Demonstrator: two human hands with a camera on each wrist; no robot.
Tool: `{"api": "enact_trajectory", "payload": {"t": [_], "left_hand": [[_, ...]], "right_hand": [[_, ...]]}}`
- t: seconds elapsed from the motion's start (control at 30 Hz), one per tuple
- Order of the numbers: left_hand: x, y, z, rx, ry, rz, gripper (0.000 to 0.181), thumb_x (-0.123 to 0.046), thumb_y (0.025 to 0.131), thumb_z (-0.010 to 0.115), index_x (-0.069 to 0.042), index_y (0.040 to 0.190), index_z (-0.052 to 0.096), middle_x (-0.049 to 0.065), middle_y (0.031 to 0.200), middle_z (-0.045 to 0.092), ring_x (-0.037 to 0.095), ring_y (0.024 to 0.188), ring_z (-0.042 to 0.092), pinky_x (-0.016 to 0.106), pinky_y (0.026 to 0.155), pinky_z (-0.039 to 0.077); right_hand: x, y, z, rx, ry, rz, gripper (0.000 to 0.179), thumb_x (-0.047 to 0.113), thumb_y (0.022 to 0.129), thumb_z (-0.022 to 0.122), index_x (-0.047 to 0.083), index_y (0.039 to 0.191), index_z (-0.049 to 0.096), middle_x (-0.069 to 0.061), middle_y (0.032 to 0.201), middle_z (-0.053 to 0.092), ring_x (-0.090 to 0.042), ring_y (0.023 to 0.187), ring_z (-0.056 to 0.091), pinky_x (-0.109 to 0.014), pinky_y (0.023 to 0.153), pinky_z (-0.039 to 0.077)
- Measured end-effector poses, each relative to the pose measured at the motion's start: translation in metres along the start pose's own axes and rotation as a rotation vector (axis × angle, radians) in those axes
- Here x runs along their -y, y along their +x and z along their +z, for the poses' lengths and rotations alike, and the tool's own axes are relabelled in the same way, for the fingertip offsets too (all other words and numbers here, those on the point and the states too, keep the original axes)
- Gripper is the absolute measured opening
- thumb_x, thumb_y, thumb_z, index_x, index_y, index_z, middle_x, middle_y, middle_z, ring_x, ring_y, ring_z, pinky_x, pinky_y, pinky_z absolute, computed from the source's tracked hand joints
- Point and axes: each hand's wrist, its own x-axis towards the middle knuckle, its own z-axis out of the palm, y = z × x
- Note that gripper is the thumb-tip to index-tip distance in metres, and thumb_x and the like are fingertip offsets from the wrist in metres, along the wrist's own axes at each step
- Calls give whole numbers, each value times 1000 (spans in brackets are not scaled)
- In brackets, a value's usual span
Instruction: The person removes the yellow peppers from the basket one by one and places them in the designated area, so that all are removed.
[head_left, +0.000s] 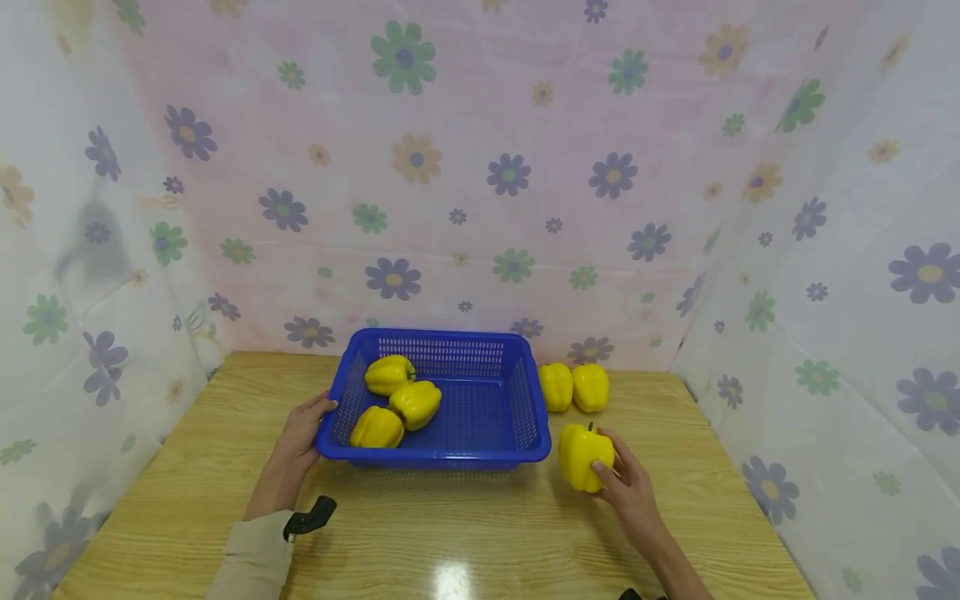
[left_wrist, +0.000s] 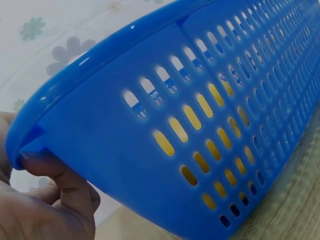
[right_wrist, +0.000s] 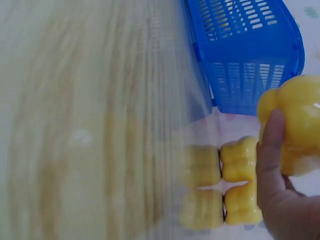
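Observation:
A blue plastic basket (head_left: 435,455) with slotted walls stands on the table, holding three yellow bell peppers (head_left: 416,405) in its left half. My left hand (head_left: 300,429) grips the basket's left rim, its fingers curled under the lip (left_wrist: 30,130) in the left wrist view. To the right of the basket, my right hand (head_left: 630,483) holds another yellow bell pepper (head_left: 581,458) above the table, stem up, thumb across its near side. Behind that one, two more yellow peppers (head_left: 591,387) sit side by side by the basket's right wall.
The wooden table (head_left: 480,533) has a glossy top that mirrors the peppers in the right wrist view. Flowered cloth (head_left: 465,167) hangs behind the table and along both sides. A black strap piece (head_left: 309,518) sits at the left sleeve.

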Motion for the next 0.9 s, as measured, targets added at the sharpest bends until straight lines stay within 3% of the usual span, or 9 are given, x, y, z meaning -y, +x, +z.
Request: {"api": "enact_trajectory", "payload": {"t": [0.2,0.33,0.43,0.53,0.67,0.9], "left_hand": [[0,-1,0,0,-10,8,67,-18,106,43,0,162,11,13,150,36,0,101,58,18,91,53],[-1,-1,0,-2,-19,10,67,-18,106,44,0,162,12,7,141,44,0,101,59,18,91,53],[0,-1,0,3,-16,8,67,-18,106,44,0,162,11,9,143,42,0,102,59,19,91,53],[0,-2,0,8,-12,5,67,-18,106,43,0,162,10,10,146,40,1,103,58,19,92,53],[1,-2,-1,5,-13,9,66,-18,106,43,1,162,12,5,138,46,1,103,59,19,92,53],[-1,-2,0,4,-22,8,67,-18,106,44,0,162,11,8,142,42,2,102,59,20,91,53]], "right_hand": [[-4,-2,-13,-87,-96,162,60,24,105,58,13,158,34,-24,148,44,-9,105,65,-35,80,61],[-4,-2,-20,-111,-138,193,61,26,104,58,14,158,34,-27,151,42,-11,103,64,-36,79,61],[-4,-4,-25,-113,-186,201,62,28,104,59,14,159,34,-27,152,41,-13,101,63,-34,77,61],[-2,-4,-29,-114,-216,194,62,28,103,60,14,158,35,-28,151,42,-14,99,64,-35,75,62],[1,-3,-34,-122,-268,152,62,27,102,62,12,157,38,-28,147,46,-15,96,67,-37,71,62],[-1,5,-43,-212,-463,-49,55,20,100,66,7,150,47,-30,137,53,-9,89,62,-33,62,61]]}}
